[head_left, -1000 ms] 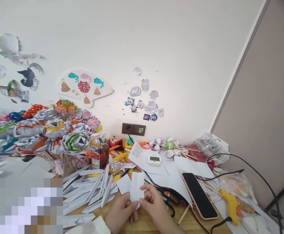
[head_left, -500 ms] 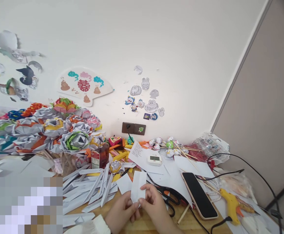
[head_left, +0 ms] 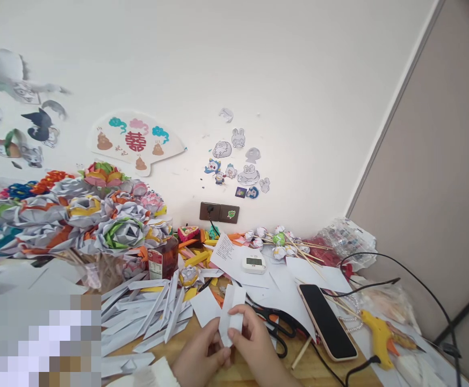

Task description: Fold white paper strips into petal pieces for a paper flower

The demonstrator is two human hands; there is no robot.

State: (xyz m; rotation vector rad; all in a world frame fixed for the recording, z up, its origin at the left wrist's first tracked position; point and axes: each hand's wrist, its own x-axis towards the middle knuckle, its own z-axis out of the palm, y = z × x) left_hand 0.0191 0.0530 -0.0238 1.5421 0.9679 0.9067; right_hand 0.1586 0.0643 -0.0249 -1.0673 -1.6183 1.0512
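Low in the middle of the view, my left hand (head_left: 197, 357) and my right hand (head_left: 254, 344) pinch a small folded white paper strip (head_left: 231, 312) between them. The strip stands upright with a crease down its length, and its lower end sits between my fingertips. Both hands are closed on it above the wooden table (head_left: 242, 371). Just left of my hands lies a pile of folded white paper strips (head_left: 153, 317). Black scissors (head_left: 276, 325) rest on the table right behind my right hand.
A black phone (head_left: 326, 325) and a yellow glue gun (head_left: 379, 330) with black cables lie to the right. Paper flower bouquets (head_left: 77, 220) fill the left. A white timer (head_left: 253, 263), paper sheets, skewered paper buds (head_left: 278, 242) and a red jar (head_left: 165, 258) sit further back, near the wall socket (head_left: 219, 213).
The paper strip has tilted slightly to the right in my fingers and my hands have shifted a little. The view has moved slightly.
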